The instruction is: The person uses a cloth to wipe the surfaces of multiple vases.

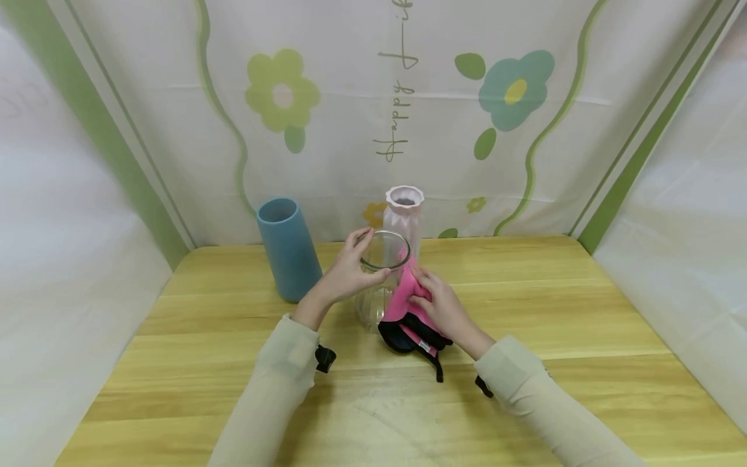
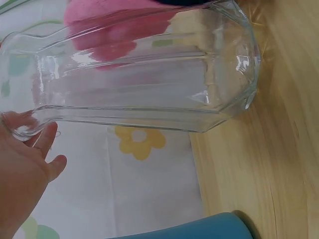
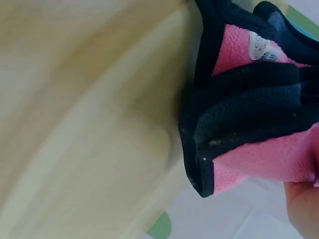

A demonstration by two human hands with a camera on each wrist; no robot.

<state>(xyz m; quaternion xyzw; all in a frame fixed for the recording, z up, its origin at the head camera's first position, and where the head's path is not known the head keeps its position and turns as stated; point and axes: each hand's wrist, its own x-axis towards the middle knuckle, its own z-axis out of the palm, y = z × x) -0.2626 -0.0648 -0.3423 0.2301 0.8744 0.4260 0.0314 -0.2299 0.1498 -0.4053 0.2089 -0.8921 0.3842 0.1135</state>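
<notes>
A clear glass vase [image 1: 370, 308] stands upright on the wooden table. My left hand [image 1: 350, 269] holds it at the rim, thumb on the near side and fingers on the far left. In the left wrist view, the faceted glass vase [image 2: 134, 89] spans the upper part, with the left hand [image 2: 22, 174] at its neck. My right hand [image 1: 440, 305] pinches a pink fleece cloth [image 1: 399, 299] with black edging against the vase's right side. The cloth [image 3: 269, 154] hangs in folds in the right wrist view, showing a white label; most of the hand is out of that view.
A tall blue vase [image 1: 290, 253] stands to the left of the glass one. Behind the glass vase is a pale pink vase [image 1: 403, 224] with a scalloped rim. A white curtain [image 1: 350, 117] with printed flowers hangs along the table's back edge.
</notes>
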